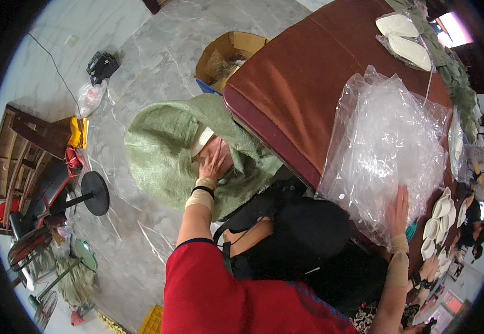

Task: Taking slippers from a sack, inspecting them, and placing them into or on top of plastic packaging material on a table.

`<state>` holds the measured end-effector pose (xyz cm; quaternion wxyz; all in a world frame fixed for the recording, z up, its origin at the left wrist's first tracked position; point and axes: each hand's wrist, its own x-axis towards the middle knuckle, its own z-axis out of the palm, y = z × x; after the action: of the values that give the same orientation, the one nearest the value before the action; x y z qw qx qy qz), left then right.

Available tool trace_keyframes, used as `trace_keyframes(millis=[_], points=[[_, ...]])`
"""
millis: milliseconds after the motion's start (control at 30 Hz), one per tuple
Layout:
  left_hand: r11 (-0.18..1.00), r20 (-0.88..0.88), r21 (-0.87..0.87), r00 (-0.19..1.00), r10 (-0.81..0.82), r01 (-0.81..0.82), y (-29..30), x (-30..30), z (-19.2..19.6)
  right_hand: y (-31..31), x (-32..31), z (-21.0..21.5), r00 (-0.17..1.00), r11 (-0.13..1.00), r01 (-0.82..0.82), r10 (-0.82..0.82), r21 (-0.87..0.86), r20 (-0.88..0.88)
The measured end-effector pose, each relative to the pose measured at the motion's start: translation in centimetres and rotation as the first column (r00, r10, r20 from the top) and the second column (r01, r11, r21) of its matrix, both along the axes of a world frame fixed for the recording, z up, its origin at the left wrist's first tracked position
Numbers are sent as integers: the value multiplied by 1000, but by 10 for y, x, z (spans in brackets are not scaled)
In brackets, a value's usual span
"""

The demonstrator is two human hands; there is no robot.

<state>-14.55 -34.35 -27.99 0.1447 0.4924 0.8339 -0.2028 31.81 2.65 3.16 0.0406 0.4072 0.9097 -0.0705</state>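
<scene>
My left hand (213,160) reaches into the mouth of a large green woven sack (153,145) on the floor to the left. Its fingers are spread over a pinkish thing (227,156) whose kind I cannot make out. Beside the fingers shows the edge of a white ribbed item (201,140); the rest is hidden in the sack. On the table, my right hand (398,214) lies with fingers stretched out on the near edge of a pile of clear plastic bags (386,139). Both wrists are wrapped in tan bands.
The table (297,83) has a brown cloth cover. White slippers (400,39) in a clear bag lie at its far end, and several white slippers (438,222) at right, near another person's hand (430,268). A cardboard box (220,55) stands behind the sack; fans (86,255) stand left.
</scene>
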Motion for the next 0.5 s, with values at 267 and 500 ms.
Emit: trace_keyframes(millis=[267, 500], points=[[885, 148, 464, 989, -24, -48, -24, -11, 58, -6, -6, 3, 1000, 1000, 26, -27, -17, -10], [303, 392, 852, 904, 168, -426, -2, -5, 212, -2, 6, 0, 997, 999, 41, -41, 3, -70]])
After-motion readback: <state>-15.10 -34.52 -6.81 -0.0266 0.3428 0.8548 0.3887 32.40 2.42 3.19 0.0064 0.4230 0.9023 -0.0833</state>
